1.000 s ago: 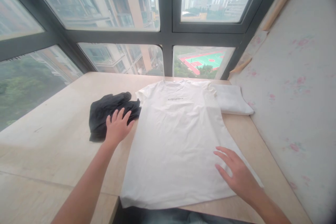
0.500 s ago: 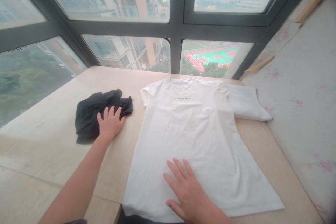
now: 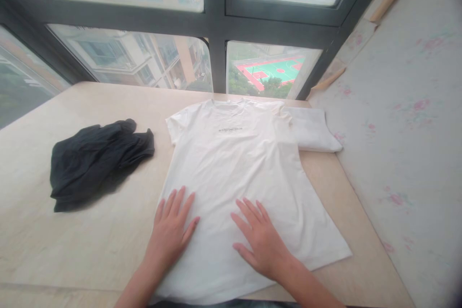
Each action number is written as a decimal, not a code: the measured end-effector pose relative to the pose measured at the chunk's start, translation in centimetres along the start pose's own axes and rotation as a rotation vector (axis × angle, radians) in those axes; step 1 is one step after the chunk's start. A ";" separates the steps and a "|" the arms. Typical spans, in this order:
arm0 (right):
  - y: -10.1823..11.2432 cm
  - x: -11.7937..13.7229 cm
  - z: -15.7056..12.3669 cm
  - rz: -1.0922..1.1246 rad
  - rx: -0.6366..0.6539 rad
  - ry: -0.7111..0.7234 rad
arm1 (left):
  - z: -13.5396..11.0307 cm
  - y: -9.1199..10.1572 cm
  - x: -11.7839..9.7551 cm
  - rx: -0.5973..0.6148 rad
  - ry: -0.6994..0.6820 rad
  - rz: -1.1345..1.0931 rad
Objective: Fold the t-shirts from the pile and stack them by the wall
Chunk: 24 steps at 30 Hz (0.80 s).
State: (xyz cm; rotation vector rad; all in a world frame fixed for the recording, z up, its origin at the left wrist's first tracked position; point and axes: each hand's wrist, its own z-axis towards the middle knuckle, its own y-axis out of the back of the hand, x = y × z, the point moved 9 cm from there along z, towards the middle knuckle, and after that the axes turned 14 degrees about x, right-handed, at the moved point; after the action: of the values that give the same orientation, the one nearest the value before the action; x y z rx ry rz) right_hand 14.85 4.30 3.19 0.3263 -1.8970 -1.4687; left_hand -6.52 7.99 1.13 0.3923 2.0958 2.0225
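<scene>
A white T-shirt (image 3: 231,173) with small dark lettering on its chest lies spread out, neck toward the window and hem toward me. My left hand (image 3: 173,224) rests on its lower left part with fingers spread. On the lower middle of the shirt lies my right hand (image 3: 258,240), also open, fingers apart. Light wrinkles run across the fabric between and beyond the hands. To the left, a crumpled black garment (image 3: 97,163) sits apart from both hands.
Folded white cloth (image 3: 312,130) lies at the back right, partly under the shirt's sleeve. The pale sill surface (image 3: 119,245) meets a dark window frame (image 3: 144,17) at the back. A flowered wall (image 3: 397,154) bounds the right side.
My left hand has left the black garment and moved right onto the white T-shirt. The right hand stays on the shirt, slightly higher. The view has turned somewhat, shifting the scene leftward.
</scene>
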 end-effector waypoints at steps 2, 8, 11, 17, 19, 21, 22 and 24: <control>1.3 -3.9 -2.0 -0.074 -0.081 -0.121 | 0.0 -0.4 0.9 0.013 0.012 0.002; 2.0 -11.0 -8.3 -0.215 -0.163 -0.341 | 1.1 -0.3 3.7 0.029 -0.003 0.002; 0.7 -11.2 -9.6 -0.236 -0.161 -0.373 | 1.4 -0.3 4.5 0.029 -0.008 0.009; 0.2 -9.9 -9.7 -0.237 -0.188 -0.416 | 1.4 -0.7 5.0 0.060 0.001 0.022; 0.6 -9.7 -9.9 -0.201 -0.186 -0.422 | 1.3 -0.7 5.2 0.067 -0.010 0.024; 1.5 -10.1 -10.1 -0.114 -0.202 -0.431 | 1.4 -0.7 5.4 0.067 -0.030 0.023; 2.1 -10.7 -10.1 -0.044 -0.221 -0.442 | 1.5 -0.7 5.7 0.059 -0.040 0.020; 3.9 -13.1 -10.0 0.144 -0.289 -0.483 | 2.0 -0.5 6.2 0.035 -0.058 0.007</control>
State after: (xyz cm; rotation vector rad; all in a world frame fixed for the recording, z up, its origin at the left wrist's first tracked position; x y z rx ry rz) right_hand 31.72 5.79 3.01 -0.3223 -1.9740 -1.8059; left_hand -11.73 11.85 0.82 0.4583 2.1004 1.9570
